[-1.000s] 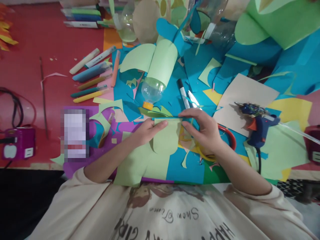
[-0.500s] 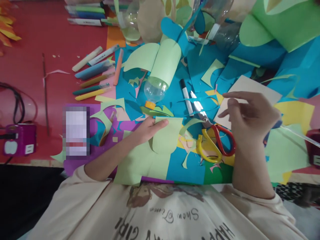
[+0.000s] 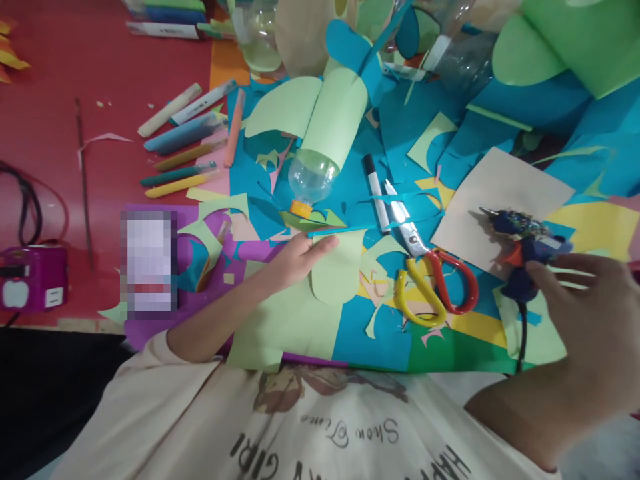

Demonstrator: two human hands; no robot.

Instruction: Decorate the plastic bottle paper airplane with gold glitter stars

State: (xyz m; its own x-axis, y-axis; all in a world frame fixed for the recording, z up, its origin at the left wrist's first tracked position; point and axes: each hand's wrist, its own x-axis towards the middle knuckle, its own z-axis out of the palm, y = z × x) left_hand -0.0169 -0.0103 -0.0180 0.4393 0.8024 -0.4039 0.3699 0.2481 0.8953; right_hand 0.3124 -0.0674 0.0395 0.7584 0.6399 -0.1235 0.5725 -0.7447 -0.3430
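Observation:
My left hand (image 3: 297,261) pinches a light green paper piece (image 3: 336,275) with a rounded lower end, thumb on top. A thin blue strip runs along its upper edge. At the right, my right hand (image 3: 593,300) has its thumb and fingers at the back and handle of a dark blue glue gun (image 3: 525,250) with an orange trigger. The gun's nozzle points left over a beige sheet, and its cord hangs toward me. Between my hands lie scissors (image 3: 411,239) with red and yellow handles and a black-capped marker (image 3: 376,193).
A clear bottle (image 3: 313,177) with an orange cap, wrapped in green paper, lies ahead. Several markers (image 3: 185,140) lie left of it. Near my left arm is a blurred-out rectangular object (image 3: 150,263). A purple charger (image 3: 37,280) sits far left. Paper scraps (image 3: 377,273) cover the table.
My right hand has moved right and toward me, from above the beige sheet to the glue gun, which now shows clearly. My left hand stays on the green paper.

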